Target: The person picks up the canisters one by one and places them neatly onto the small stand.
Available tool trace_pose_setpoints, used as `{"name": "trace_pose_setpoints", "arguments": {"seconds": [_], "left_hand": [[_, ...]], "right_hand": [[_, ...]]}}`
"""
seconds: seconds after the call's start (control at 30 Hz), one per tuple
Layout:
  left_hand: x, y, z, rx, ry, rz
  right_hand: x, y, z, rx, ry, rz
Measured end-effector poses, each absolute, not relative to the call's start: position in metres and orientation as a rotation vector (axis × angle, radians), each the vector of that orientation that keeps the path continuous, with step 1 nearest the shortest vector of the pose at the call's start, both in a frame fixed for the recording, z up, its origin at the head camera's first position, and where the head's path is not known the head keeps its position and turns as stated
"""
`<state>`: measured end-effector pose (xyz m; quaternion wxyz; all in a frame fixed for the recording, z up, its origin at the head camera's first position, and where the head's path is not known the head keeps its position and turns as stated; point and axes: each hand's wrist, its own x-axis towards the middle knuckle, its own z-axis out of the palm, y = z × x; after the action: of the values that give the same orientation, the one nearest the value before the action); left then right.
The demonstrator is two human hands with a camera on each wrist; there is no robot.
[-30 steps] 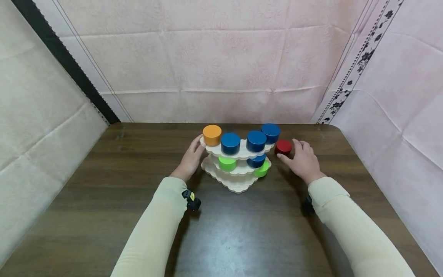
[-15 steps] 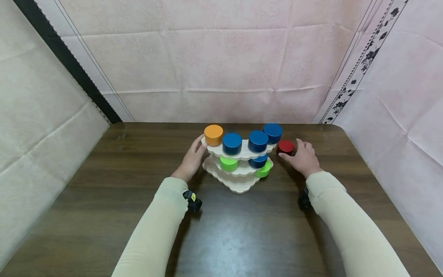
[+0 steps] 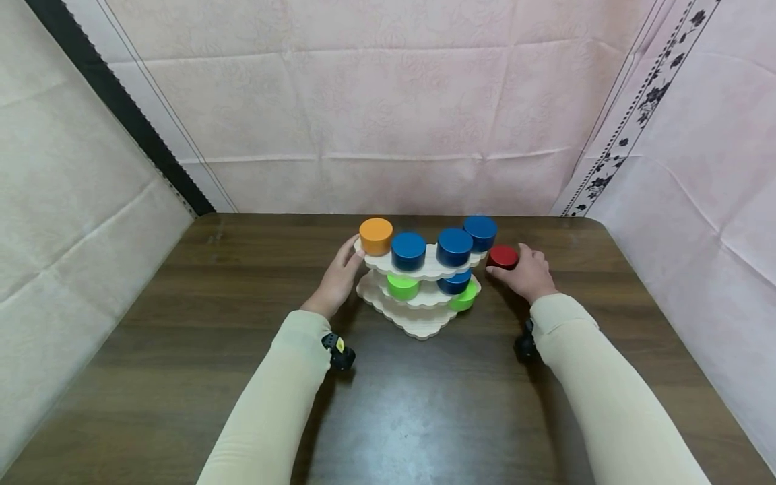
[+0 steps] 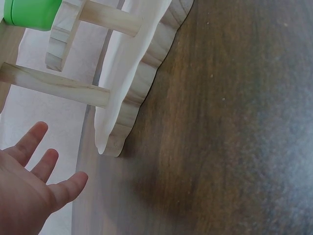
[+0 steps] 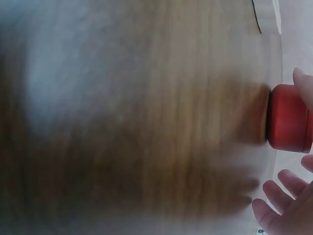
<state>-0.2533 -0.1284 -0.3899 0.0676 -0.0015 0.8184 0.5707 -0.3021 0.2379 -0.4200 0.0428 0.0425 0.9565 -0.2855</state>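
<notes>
A pale wooden tiered stand (image 3: 418, 327) with scalloped edges sits on the brown table in the head view. An orange tin (image 3: 376, 237) and three blue tins (image 3: 409, 251) stand on its top tier; green tins (image 3: 403, 287) and another blue one (image 3: 455, 283) sit lower. My left hand (image 3: 337, 279) holds the top tier's left edge with thumb and forefinger, the other fingers (image 4: 67, 190) spread. Right of the stand, a small red tin (image 5: 289, 118) rests on the table. My right hand (image 3: 527, 273) is around it, thumb overlapping it, other fingers just apart from it.
The brown wooden table (image 3: 212, 377) extends in front of the stand and to both sides. Pale cloth walls (image 3: 388, 121) rise behind the table's far edge and at left and right.
My right hand has moved left, closing in on the red tin, its thumb coming against the tin's front. The left hand stays at the stand. The head view has shifted slightly.
</notes>
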Motion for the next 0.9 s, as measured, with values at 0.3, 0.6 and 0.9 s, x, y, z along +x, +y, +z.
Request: {"name": "trace_pose_setpoints", "arguments": {"seconds": [0.3, 0.6, 0.9], "left_hand": [[-0.2536, -0.1292, -0.3901, 0.008, 2.461, 1.718], [-0.2537, -0.1291, -0.3904, -0.003, 2.465, 1.714], [-0.2533, -0.129, -0.3904, -0.013, 2.466, 1.719]], "right_hand": [[-0.307, 0.2381, -0.4269, 0.14, 2.933, -0.892], [-0.3083, 0.2358, -0.4297, 0.109, 2.958, -0.887], [-0.3034, 0.2353, -0.4271, 0.119, 2.945, -0.947]]}}
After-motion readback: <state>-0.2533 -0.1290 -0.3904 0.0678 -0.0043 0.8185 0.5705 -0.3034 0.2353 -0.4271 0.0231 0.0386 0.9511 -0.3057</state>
